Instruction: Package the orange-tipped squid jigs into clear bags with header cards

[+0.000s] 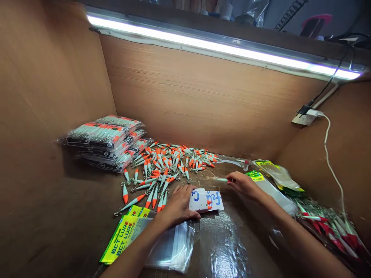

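My left hand (pixel 182 201) is closed around the left end of a small white block (pixel 199 199) with blue handwriting, resting on the table. A white card (pixel 216 200) with blue lettering lies against its right side, and a bit of orange shows between them. To the right, my right hand (pixel 242 183) pinches a pale fishing lure (pixel 221 180), its far end pointing left; my fingers hide the other end. Beyond my left hand spreads a loose pile of white-and-orange lures (pixel 165 162). Under my left forearm are clear bags (pixel 171 243) with yellow-green "BCT LURE" headers (pixel 121 237).
Packed bags of lures (pixel 101 135) are stacked at the back left. More clear bags (pixel 274 191) and red-and-white lures (pixel 333 227) lie at the right. A white cable (pixel 327 154) hangs from a socket on the right wall. A tube light (pixel 208 44) spans the top.
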A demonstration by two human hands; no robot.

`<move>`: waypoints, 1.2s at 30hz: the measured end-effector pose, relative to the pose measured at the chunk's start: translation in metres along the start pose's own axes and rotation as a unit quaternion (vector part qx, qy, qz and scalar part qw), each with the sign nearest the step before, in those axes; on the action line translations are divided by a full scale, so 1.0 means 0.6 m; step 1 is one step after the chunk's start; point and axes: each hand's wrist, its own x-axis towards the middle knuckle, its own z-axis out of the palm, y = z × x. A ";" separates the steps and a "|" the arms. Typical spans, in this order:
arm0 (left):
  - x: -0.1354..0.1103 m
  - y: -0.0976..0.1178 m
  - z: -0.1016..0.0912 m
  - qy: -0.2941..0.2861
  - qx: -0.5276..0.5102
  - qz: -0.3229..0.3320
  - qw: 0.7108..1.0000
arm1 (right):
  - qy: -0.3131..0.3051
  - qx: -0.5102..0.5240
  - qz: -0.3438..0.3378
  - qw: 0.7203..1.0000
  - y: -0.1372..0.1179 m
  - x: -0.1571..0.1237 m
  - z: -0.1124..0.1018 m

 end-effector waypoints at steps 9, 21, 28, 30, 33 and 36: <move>0.001 0.001 0.007 -0.002 0.024 -0.024 0.999 | -0.031 0.082 -0.080 0.993 -0.155 0.002 0.014; -0.006 0.003 0.009 0.004 0.020 -0.039 0.999 | -0.139 0.198 -0.144 0.960 -0.157 0.052 0.014; -0.006 -0.004 0.009 -0.008 0.020 -0.050 0.998 | -0.085 0.131 -0.096 0.983 -0.168 0.052 0.046; -0.007 -0.002 0.009 -0.012 0.020 -0.045 0.999 | -0.088 0.138 -0.113 0.980 -0.174 0.046 0.046; -0.006 -0.001 0.008 -0.011 0.017 -0.040 0.999 | -0.140 0.205 -0.115 0.962 -0.164 0.057 0.029; -0.006 -0.002 0.010 -0.008 0.012 -0.038 0.999 | -0.141 0.251 0.013 0.958 -0.123 0.111 0.000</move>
